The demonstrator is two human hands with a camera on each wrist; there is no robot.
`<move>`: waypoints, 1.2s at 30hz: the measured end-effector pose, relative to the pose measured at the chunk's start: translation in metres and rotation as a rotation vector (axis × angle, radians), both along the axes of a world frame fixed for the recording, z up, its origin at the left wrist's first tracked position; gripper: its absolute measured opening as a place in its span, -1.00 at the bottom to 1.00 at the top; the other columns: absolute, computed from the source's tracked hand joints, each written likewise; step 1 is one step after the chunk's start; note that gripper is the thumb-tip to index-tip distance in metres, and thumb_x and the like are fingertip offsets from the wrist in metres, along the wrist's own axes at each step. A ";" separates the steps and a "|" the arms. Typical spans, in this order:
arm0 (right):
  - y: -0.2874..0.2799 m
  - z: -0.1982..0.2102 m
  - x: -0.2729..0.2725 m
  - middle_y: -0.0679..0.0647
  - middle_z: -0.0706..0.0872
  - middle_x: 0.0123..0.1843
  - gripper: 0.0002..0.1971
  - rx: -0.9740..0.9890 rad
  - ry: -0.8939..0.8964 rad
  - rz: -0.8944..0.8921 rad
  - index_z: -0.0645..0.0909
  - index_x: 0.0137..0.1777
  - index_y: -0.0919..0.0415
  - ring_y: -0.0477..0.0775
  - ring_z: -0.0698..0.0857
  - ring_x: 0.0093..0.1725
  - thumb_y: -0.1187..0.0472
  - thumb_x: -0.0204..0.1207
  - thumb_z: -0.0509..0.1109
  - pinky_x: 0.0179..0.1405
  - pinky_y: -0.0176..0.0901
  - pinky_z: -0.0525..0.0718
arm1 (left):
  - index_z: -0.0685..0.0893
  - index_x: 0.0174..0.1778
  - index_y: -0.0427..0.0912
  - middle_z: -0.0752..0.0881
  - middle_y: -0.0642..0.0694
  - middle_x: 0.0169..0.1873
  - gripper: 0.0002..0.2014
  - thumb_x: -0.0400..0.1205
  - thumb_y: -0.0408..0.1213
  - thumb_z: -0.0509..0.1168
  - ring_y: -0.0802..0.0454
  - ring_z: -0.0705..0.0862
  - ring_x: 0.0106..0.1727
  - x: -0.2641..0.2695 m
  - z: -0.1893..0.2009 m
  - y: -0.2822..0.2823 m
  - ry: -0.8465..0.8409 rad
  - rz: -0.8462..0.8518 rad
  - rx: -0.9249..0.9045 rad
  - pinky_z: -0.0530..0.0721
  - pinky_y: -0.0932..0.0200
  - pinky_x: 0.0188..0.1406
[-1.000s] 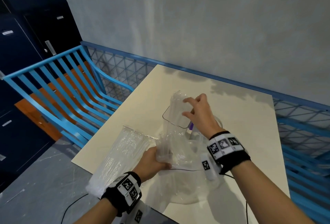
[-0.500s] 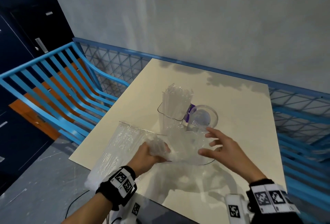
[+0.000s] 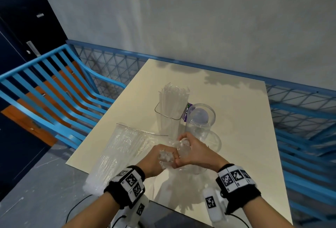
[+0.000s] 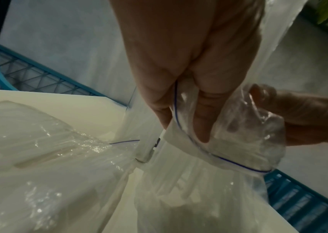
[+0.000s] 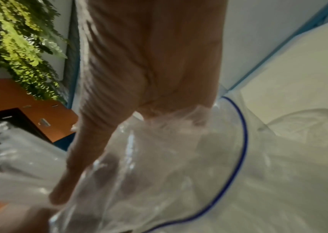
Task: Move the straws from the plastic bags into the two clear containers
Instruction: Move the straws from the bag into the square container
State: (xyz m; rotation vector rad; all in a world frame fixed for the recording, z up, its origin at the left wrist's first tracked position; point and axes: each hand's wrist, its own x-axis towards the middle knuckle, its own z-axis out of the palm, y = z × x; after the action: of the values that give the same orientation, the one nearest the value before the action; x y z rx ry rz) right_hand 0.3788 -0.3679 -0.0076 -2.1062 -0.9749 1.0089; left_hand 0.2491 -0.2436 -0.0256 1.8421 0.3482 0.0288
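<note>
While your wrists sit low at the near edge of the cream table [image 3: 236,118], your left hand [image 3: 157,158] curls its fingers [image 4: 200,110] round a crumpled wad of the clear zip bag [image 4: 228,141], whose blue seal line runs under the knuckles; your right hand [image 3: 192,152] meets it knuckle to knuckle and pinches the same bag, its fingers [image 5: 83,149] wrapped in the film near the blue-edged mouth [image 5: 240,141]. Below both hands the rest of that bag sags onto the table, and whether straws remain inside it cannot be told. Just left of your left hand lies a second plastic bag [image 3: 116,156], still packed with clear straws lying lengthwise, its near end overhanging the table edge. Beyond your hands stand the two clear containers, touching or nearly so: a square container [image 3: 166,124] on the left holding an upright bundle of straws [image 3: 172,98] that rises above its rim, and a round container [image 3: 201,118] on the right with a purple label between them. Farther off, blue railings [image 3: 54,85] and wire mesh border the table beneath a grey wall
</note>
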 end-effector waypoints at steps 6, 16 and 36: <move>-0.004 -0.003 0.009 0.03 0.82 -0.19 -0.80 0.118 0.154 -0.077 0.80 -0.16 0.07 -0.15 0.71 -0.18 0.17 0.21 0.68 0.03 -0.09 0.66 | 0.78 -0.35 -0.17 0.78 0.06 -0.32 -0.83 0.30 -0.55 0.47 0.14 0.73 -0.22 0.000 -0.004 0.003 0.012 0.094 -0.052 0.69 0.25 -0.18; 0.008 0.079 0.066 0.10 0.75 -0.41 -0.84 0.638 0.110 -0.618 0.70 -0.40 0.35 -0.01 0.70 -0.29 0.34 0.37 0.53 -0.18 -0.17 0.60 | 0.65 -0.17 -0.10 0.72 0.09 -0.28 -0.71 0.36 -0.47 0.58 0.18 0.72 -0.21 0.003 0.000 0.013 0.103 0.359 -0.147 0.58 0.55 -0.37; 0.128 0.087 0.052 -0.11 0.74 -0.19 -0.65 0.809 -0.022 -0.553 0.60 0.03 0.11 -0.25 0.71 -0.21 0.13 0.31 0.64 -0.15 -0.40 0.59 | 0.68 -0.25 -0.09 0.71 0.07 -0.34 -0.78 0.36 -0.44 0.55 0.39 0.65 -0.39 0.000 -0.011 0.020 0.107 0.312 -0.106 0.60 0.49 -0.32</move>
State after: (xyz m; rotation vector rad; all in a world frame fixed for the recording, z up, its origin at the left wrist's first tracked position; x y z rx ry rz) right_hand 0.4307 -0.2404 0.0790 -1.5439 -0.5956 0.2354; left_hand 0.2490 -0.2233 -0.0369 1.6731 0.6968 0.1249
